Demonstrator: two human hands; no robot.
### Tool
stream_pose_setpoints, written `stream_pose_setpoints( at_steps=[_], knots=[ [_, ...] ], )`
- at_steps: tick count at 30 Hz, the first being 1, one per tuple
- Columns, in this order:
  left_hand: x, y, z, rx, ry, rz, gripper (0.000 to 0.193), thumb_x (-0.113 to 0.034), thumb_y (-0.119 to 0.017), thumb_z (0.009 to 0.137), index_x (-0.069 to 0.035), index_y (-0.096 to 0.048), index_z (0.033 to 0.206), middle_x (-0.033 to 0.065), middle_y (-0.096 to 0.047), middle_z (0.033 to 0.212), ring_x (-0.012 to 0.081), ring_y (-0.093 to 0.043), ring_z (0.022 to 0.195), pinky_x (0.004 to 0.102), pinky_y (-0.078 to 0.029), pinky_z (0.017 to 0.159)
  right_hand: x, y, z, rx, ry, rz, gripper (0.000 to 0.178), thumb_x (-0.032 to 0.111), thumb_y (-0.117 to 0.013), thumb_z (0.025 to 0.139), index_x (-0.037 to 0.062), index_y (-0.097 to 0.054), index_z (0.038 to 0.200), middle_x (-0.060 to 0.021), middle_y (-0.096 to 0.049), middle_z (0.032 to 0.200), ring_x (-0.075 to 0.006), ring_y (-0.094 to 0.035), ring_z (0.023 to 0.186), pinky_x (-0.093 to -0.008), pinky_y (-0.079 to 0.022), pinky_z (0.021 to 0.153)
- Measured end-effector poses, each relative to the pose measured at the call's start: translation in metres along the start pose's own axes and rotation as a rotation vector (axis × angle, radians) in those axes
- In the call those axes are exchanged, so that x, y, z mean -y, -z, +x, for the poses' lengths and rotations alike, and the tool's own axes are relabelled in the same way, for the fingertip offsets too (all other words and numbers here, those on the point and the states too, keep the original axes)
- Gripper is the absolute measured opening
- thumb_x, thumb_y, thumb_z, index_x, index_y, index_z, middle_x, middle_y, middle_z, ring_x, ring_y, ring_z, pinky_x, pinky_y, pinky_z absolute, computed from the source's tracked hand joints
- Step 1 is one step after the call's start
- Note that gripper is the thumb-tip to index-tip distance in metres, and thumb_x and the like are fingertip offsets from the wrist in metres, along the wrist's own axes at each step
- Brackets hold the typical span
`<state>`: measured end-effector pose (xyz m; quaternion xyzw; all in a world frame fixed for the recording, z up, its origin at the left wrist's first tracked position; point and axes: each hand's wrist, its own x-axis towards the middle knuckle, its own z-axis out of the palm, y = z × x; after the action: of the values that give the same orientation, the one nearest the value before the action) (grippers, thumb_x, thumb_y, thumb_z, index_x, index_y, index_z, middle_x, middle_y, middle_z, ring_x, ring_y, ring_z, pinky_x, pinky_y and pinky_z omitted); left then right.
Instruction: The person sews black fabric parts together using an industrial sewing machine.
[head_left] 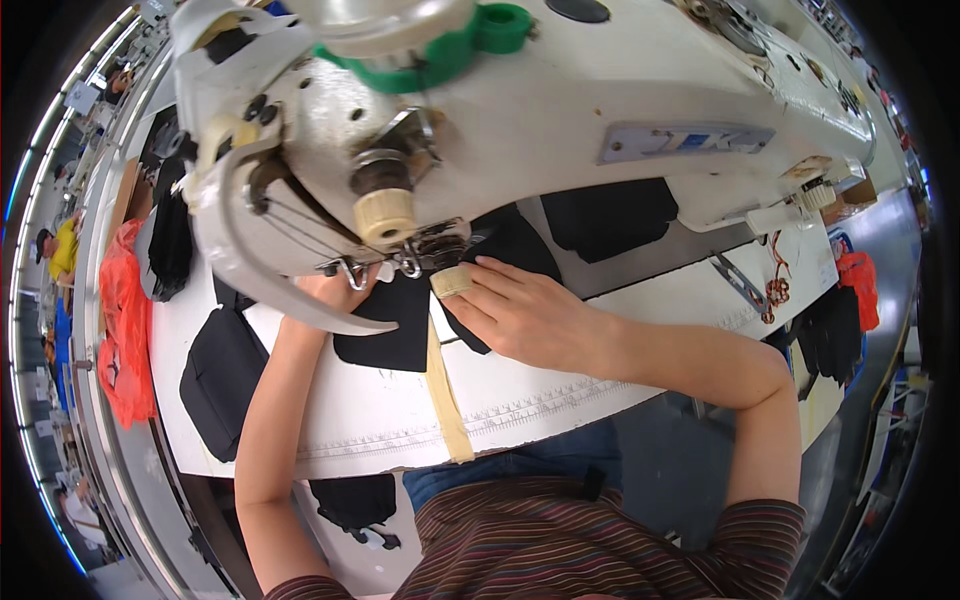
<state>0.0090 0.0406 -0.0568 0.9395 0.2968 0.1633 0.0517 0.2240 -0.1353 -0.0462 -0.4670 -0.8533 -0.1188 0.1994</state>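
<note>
A white sewing machine [520, 110] stands across the table in front of me. Under its needle area lies a black fabric piece [385, 335]. My right hand [535, 315] rests with its fingers stretched out flat on more black fabric, just right of the needle area. My left hand [340, 292] reaches in at the left of the needle area, partly behind the machine's curved white lever [265, 285]; its fingertips are hidden. A pale yellow strip [443, 395] runs from between the black pieces toward the table's near edge.
Folded black fabric [222, 380] lies at the left, and a black stack [610, 218] lies behind the machine arm. Metal thread snips [738, 287] lie at the right. Red plastic bags hang at the left [125, 330] and right [858, 290]. The white table [370, 420] has ruler markings.
</note>
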Motion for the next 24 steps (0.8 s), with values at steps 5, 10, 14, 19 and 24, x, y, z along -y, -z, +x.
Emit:
stream_pose_setpoints(
  at_steps=[5,10,14,19,24],
  knots=[
    [0.063,-0.02,0.023,0.16,-0.151,0.152,0.036,-0.021,-0.073,0.077,-0.007,-0.068,0.109,0.0125,-0.068,0.108,0.0322,-0.061,0.105,0.0404,-0.046,0.092,0.006,0.008,0.016,0.076,-0.02,0.021,0.042,0.006,-0.057,0.081,-0.0031,-0.059,0.121,-0.0123,-0.062,0.12,-0.0271,-0.061,0.1,-0.0396,-0.047,0.096],
    [-0.024,0.067,0.03,0.272,0.328,-0.325,0.032,-0.009,-0.074,0.075,-0.005,-0.067,0.106,0.0131,-0.065,0.109,0.0297,-0.063,0.097,0.0339,-0.051,0.083,0.003,0.003,0.018,0.055,-0.028,-0.115,0.029,0.008,-0.061,0.076,-0.0012,-0.063,0.103,-0.0114,-0.064,0.107,-0.024,-0.061,0.102,-0.0338,-0.049,0.083],
    [-0.045,0.087,-0.012,0.093,0.11,-0.188,0.038,-0.002,-0.074,0.071,-0.003,-0.066,0.108,0.014,-0.064,0.112,0.0309,-0.061,0.102,0.0362,-0.05,0.087,0.007,-0.005,0.027,-0.035,-0.046,-0.223,0.013,0.009,-0.065,0.071,0.0027,-0.065,0.082,-0.0103,-0.068,0.086,-0.0248,-0.062,0.096,-0.0338,-0.05,0.077],
    [-0.082,0.101,-0.051,0.35,-0.311,-0.108,0.059,0.0,-0.073,0.063,0.0,-0.061,0.121,0.0146,-0.057,0.129,0.0325,-0.049,0.127,0.0443,-0.038,0.11,0.007,-0.002,0.031,0.001,-0.045,-0.238,0.013,0.011,-0.065,0.071,0.0036,-0.065,0.082,-0.0083,-0.068,0.082,-0.0247,-0.063,0.094,-0.034,-0.05,0.078],
    [-0.064,0.117,-0.051,0.526,-0.342,-0.094,0.077,0.007,-0.067,0.061,-0.006,-0.052,0.135,0.0144,-0.047,0.143,0.0316,-0.039,0.137,0.0469,-0.03,0.116,0.007,-0.005,0.032,-0.06,-0.069,-0.248,0.023,0.011,-0.065,0.072,0.0009,-0.066,0.092,-0.008,-0.067,0.081,-0.0224,-0.062,0.088,-0.0327,-0.05,0.078]
  ],
)
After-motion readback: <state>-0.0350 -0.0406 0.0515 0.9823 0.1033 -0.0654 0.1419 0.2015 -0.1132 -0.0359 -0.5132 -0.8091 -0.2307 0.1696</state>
